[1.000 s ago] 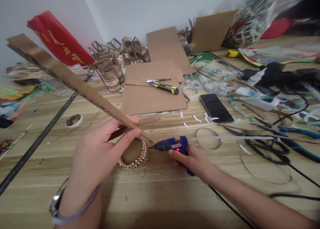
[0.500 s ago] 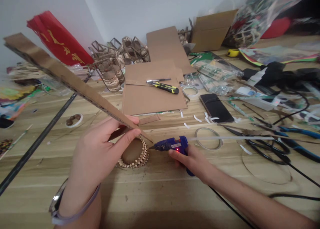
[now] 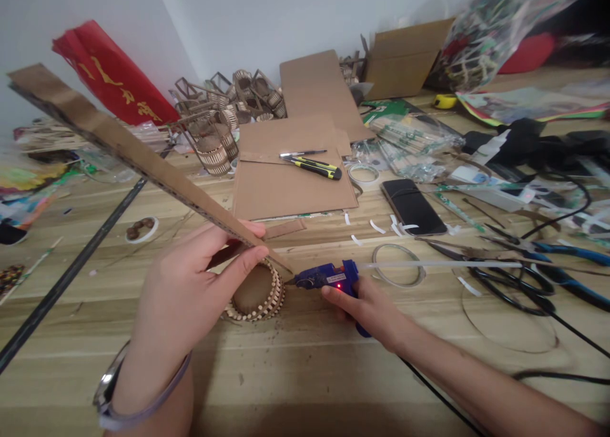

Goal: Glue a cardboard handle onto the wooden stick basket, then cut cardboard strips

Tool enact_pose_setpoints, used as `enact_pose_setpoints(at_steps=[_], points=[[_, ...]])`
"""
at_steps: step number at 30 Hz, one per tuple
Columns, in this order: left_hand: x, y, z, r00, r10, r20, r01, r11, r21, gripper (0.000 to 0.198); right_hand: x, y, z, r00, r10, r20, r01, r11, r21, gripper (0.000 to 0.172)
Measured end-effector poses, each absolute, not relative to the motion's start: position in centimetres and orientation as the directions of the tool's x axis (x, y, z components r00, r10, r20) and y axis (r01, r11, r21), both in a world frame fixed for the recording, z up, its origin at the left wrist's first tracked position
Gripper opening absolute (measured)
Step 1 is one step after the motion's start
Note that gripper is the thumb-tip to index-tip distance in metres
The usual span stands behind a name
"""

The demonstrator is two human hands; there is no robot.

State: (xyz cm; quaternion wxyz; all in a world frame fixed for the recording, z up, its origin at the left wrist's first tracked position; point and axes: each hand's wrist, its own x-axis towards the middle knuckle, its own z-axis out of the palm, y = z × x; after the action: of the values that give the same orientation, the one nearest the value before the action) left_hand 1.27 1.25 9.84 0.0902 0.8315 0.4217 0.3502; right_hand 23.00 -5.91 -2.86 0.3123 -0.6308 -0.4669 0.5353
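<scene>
My left hand [image 3: 190,284] pinches the near end of a long cardboard strip [image 3: 119,148] that slants up and away to the left. Just under that end sits a small round basket of wooden sticks [image 3: 257,292] on the wooden table [image 3: 305,373]. My right hand [image 3: 374,310] grips a blue hot glue gun [image 3: 328,277] with a red light on and a clear glue stick [image 3: 438,264] sticking out behind. The gun's nozzle points left, touching the strip's tip at the basket rim.
Flat cardboard sheets [image 3: 290,183] with a yellow-black utility knife [image 3: 312,166] lie behind. A black phone [image 3: 412,205], a tape ring [image 3: 398,264], scissors [image 3: 524,265] and cables lie to the right. Finished stick baskets [image 3: 223,119] and a red bag [image 3: 109,75] stand at back left.
</scene>
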Motion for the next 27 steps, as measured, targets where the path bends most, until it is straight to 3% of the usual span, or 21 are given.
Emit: enact_pose_setpoints(at_steps=[27], points=[[1.29, 1.32, 9.94, 0.397, 0.780, 0.483, 0.620, -0.616, 0.486, 0.015, 22.98, -6.11, -2.33, -0.037, 0.929, -0.369, 0.269, -0.347, -0.899, 0.050]])
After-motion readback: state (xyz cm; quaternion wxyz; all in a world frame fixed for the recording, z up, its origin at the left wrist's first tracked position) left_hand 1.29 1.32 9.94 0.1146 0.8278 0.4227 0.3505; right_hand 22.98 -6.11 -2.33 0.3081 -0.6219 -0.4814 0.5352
